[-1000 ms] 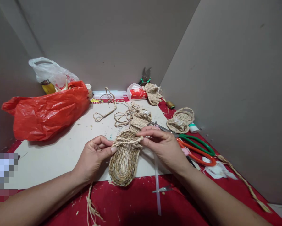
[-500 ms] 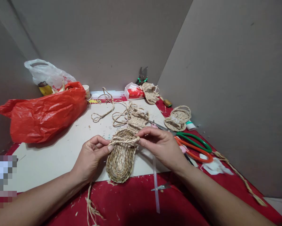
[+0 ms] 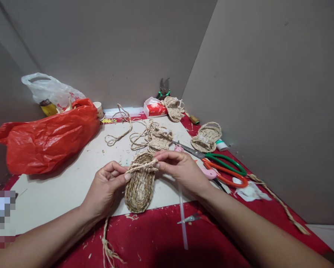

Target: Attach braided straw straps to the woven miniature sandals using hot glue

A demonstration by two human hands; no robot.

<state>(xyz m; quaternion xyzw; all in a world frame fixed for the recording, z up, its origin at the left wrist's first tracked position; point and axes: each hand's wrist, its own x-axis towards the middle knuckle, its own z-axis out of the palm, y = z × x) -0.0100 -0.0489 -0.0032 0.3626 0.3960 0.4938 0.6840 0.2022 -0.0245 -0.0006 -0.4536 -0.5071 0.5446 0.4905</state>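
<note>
Left hand [image 3: 105, 187] and right hand [image 3: 183, 169] pinch a braid [image 3: 142, 166], woven sole [image 3: 139, 193] between.

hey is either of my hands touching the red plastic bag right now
No, the left hand and right hand both pinch the braided strap over the woven sole, and the red plastic bag lies apart.

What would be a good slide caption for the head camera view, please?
Left hand and right hand hold a pale braided straw strap across an oval brown woven-straw sole.

Grey walls [image 3: 105, 44] behind a red-covered table [image 3: 147, 234]
</note>
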